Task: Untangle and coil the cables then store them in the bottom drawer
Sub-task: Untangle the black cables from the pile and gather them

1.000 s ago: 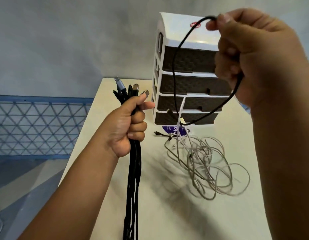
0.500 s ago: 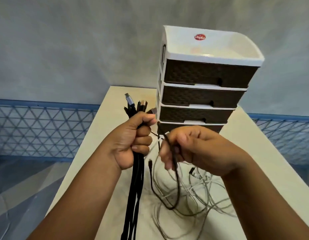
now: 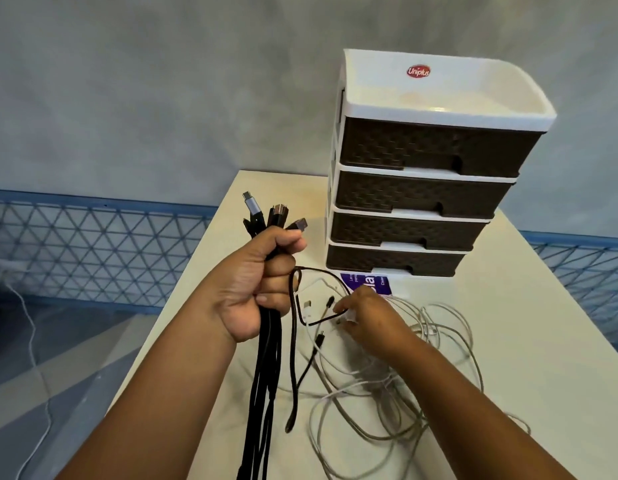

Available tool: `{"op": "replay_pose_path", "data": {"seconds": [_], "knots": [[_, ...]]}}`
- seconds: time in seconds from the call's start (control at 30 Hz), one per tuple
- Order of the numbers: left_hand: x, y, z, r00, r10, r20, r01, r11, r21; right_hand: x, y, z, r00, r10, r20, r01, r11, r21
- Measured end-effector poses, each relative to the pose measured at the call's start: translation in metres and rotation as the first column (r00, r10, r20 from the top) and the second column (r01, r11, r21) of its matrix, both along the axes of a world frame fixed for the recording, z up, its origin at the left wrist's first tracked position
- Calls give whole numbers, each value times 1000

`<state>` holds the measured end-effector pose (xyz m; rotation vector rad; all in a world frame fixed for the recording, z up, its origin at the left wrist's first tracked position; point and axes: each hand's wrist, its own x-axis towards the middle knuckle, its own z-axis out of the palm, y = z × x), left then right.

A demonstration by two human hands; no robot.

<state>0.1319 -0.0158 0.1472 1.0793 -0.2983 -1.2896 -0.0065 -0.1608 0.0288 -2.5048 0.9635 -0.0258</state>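
My left hand (image 3: 255, 282) is raised over the table's left part, fist closed around a bundle of black cables (image 3: 266, 368). Their plugs stick up above the fist and the cords hang straight down past the table edge. A thin black cable (image 3: 293, 348) loops off the fist and trails down. My right hand (image 3: 366, 317) is low on the table, fingers pinching at the ends of a tangle of white and grey cables (image 3: 387, 386). The drawer unit (image 3: 421, 174) has brown fronts, all shut; the bottom drawer (image 3: 394, 259) sits just behind my right hand.
The cream table (image 3: 525, 341) ends at a grey wall behind the unit. A purple and white card (image 3: 369, 283) lies in front of the bottom drawer. Blue lattice railing (image 3: 92, 251) runs on both sides, with floor and a white cord at lower left.
My right hand dropped from high in front of the drawers, where it held up a black cable, down to the white tangle. The left fist kept its bundle.
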Motion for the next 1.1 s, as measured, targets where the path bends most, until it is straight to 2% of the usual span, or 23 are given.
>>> {"op": "replay_pose_path", "data": {"seconds": [0.1, 0.23, 0.3, 0.4, 0.5, 0.57, 0.63, 0.7, 0.77, 0.83, 0.97, 1.1], "knots": [[1, 2, -1, 1000, 16, -5, -16, 1000, -3, -1, -1, -6, 999, 28, 22, -27, 996, -80], [3, 6, -2, 999, 46, -10, -46, 999, -16, -6, -7, 16, 964, 70, 258, -17, 979, -202], [5, 8, -2, 998, 62, -15, -62, 998, -16, -9, -10, 36, 931, 138, 338, -24, 947, -320], [6, 9, -3, 997, 71, -40, -72, 997, -26, -15, -15, 72, 925, 193, 327, -18, 883, -470], [6, 10, -6, 995, 85, -46, -87, 996, -34, -20, -16, 106, 915, 209, 344, -17, 874, -486], [6, 8, -11, 993, 109, -47, -111, 993, -30, -25, -16, 118, 886, 167, 433, 3, 931, -366], [5, 7, -18, 990, 133, -51, -133, 991, -5, -29, -16, 121, 852, 66, 519, 26, 986, -167], [4, 7, -26, 990, 132, -54, -129, 991, 43, -30, -14, 118, 793, -54, 607, 37, 998, 41], [1, 7, -31, 996, 81, -37, -77, 992, 101, -29, -12, 114, 694, -185, 696, 23, 972, 235], [-3, 7, -30, 1000, -5, -3, 5, 990, 141, -28, -9, 114, 621, -300, 725, 24, 931, 364], [-12, 11, -25, 988, -129, 83, 115, 981, 157, -33, -4, 111, 592, -426, 684, 97, 881, 464], [-16, 11, -23, 967, -176, 182, 141, 972, 189, -33, -2, 114, 596, -503, 625, 26, 791, 612]]}}
